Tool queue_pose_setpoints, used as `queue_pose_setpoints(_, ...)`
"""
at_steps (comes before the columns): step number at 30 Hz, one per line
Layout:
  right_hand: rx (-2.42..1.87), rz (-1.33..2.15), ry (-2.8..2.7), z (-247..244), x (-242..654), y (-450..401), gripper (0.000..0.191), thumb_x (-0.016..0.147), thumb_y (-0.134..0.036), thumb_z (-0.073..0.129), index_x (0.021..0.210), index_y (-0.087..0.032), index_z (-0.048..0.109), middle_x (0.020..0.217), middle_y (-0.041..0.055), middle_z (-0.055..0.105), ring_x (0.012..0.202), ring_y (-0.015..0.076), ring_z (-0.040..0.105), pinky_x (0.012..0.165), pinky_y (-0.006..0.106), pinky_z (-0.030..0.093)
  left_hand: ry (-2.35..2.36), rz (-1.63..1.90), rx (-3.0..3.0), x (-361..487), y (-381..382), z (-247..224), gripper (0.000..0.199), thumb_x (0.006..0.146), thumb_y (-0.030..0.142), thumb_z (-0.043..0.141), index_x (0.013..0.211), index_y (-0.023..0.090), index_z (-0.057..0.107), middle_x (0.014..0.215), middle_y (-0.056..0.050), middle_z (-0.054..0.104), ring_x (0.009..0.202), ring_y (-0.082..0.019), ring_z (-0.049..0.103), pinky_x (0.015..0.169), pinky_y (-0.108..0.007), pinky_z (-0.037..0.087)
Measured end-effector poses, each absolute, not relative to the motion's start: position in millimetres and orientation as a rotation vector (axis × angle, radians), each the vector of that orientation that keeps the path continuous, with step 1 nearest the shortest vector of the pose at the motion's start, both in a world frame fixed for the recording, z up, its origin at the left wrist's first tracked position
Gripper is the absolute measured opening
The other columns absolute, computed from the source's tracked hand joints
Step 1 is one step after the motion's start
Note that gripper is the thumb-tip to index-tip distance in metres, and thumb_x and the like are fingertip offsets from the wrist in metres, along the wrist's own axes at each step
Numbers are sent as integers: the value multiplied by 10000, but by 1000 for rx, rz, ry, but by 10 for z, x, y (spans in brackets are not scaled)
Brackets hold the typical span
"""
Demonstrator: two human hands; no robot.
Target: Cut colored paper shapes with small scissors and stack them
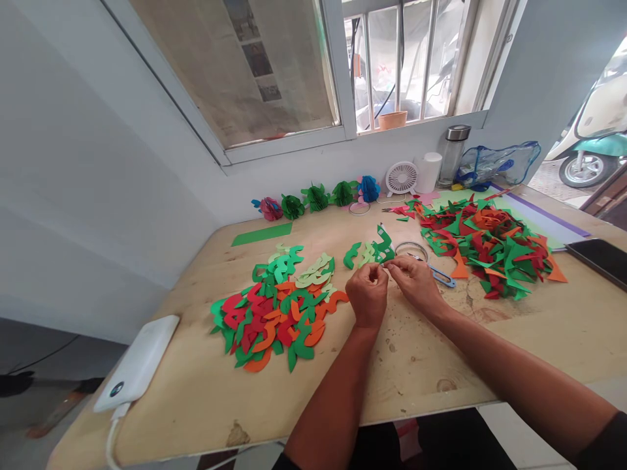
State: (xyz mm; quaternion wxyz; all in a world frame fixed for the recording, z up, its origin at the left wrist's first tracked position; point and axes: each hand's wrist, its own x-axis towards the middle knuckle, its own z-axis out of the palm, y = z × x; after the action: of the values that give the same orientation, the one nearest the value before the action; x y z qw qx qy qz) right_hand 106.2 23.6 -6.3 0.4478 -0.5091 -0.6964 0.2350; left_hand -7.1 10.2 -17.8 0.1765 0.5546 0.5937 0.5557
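Over the middle of the counter (416, 369), the left hand (367, 287) is curled with its fingertips pressed together, meeting the right hand's (414, 281) pinched fingertips; whatever lies between them is too small to make out. Just beyond, a dark-green paper cutout (383, 249) is partly covered by the fingers. The right hand also hides parts of a ring (412, 244) and a blue box cutter (443, 277). Overlapping curved cutouts (279, 313) lie left, tangled paper scraps (490, 238) right; the frame edge crops a phone (600, 260).
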Motion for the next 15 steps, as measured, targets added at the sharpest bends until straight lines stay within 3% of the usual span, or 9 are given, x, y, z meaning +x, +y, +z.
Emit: queue_pose_setpoints(15,-1306,633,-1646,-38,1059,225,237,782,-247,508,727,-203,734,786,46,736,760,195,638,684,297,453,1668,1565,1580,-63,81,-145,125,758,231,554,711,187,661,652,-35,672,608,-157,593,626,-258,444)
